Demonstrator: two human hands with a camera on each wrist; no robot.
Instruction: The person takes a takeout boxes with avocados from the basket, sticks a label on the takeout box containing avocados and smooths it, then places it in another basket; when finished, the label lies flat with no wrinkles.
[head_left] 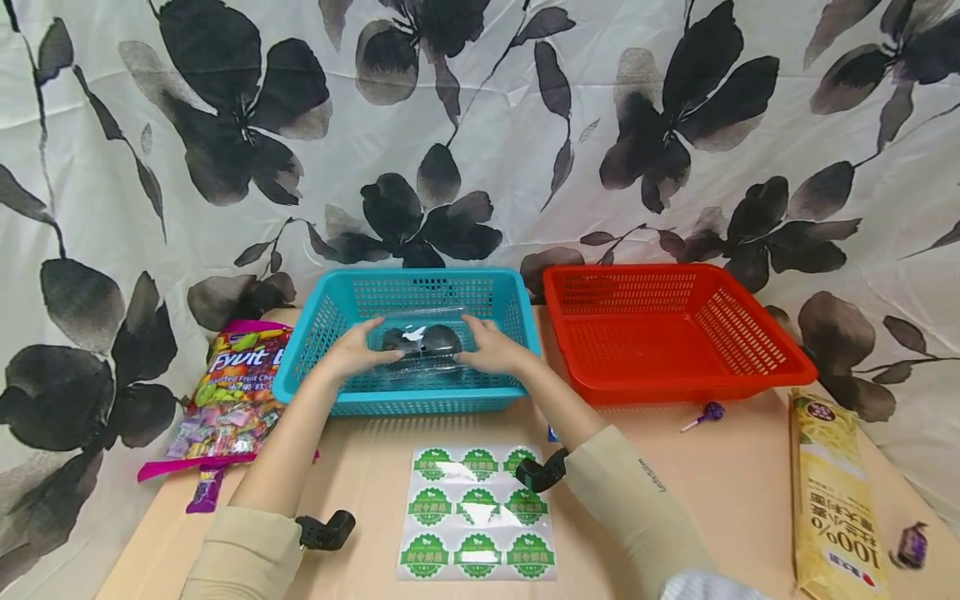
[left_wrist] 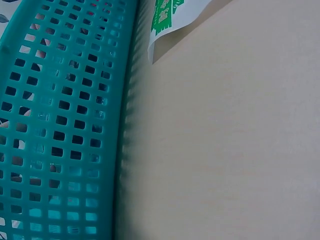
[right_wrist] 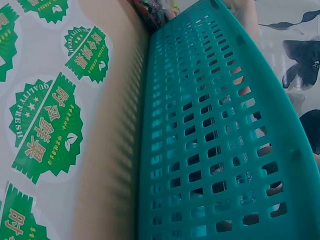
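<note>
A clear plastic box [head_left: 424,365] with dark round items [head_left: 441,340] inside is in the blue basket [head_left: 431,406]. My left hand [head_left: 352,352] grips its left end, thumb at the front and fingers toward the back. At the opposite end my right hand [head_left: 492,347] holds it in the same way. Both wrist views look at the perforated basket wall [left_wrist: 67,112], and the box shows only in pieces through the holes. What the dark items are cannot be made out.
A red basket [head_left: 675,392] stands to the right. A sticker sheet [head_left: 480,567] lies in front. At left are a fruit chew bag [head_left: 232,392] and a purple-wrapped candy [head_left: 205,490]. A lollipop [head_left: 712,411], a yellow pasta pack [head_left: 836,500] and another wrapped candy [head_left: 912,546] lie at right.
</note>
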